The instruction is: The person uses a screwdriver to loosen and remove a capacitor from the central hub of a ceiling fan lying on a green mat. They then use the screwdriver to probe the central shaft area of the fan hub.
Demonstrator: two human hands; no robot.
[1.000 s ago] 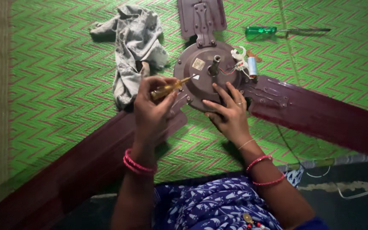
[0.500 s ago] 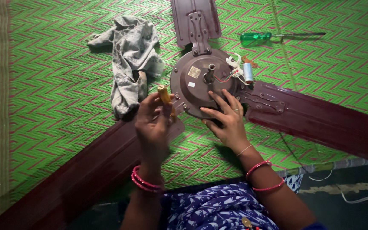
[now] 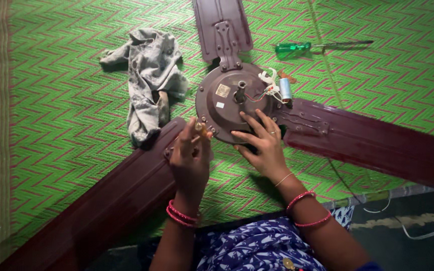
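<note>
Your left hand (image 3: 191,155) pinches what looks like a yellow-handled screwdriver (image 3: 200,128) at the fan motor housing (image 3: 229,100), centre frame. Keep your right hand (image 3: 262,145), fingers spread, flat on the housing and hold the tool square to the screw.

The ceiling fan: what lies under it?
A green woven mat lies under the ceiling fan and its blades. The mat below the hub is covered; the right hand rests on the hub.
</note>
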